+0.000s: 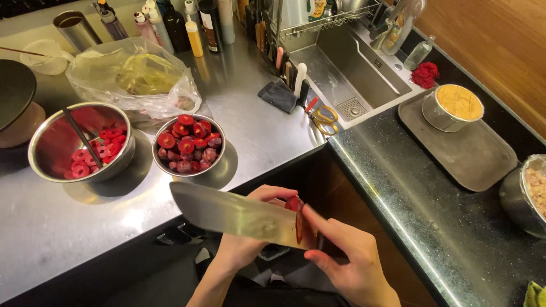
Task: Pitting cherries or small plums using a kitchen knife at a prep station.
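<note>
— Where is the red fruit sitting?
— Low centre of the frame, pinched in the left hand, whose fingers are closing around it.
— And the cleaver?
— The right hand is gripping it; its blade is stretching leftward, edge pressing into the fruit.

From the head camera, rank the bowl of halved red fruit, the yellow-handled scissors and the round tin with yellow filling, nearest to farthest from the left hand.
1. Bowl of halved red fruit, on the steel counter just up and left of the left hand.
2. Yellow-handled scissors, by the sink's edge, up and right.
3. Round tin with yellow filling, on the dark tray, far right.
</note>
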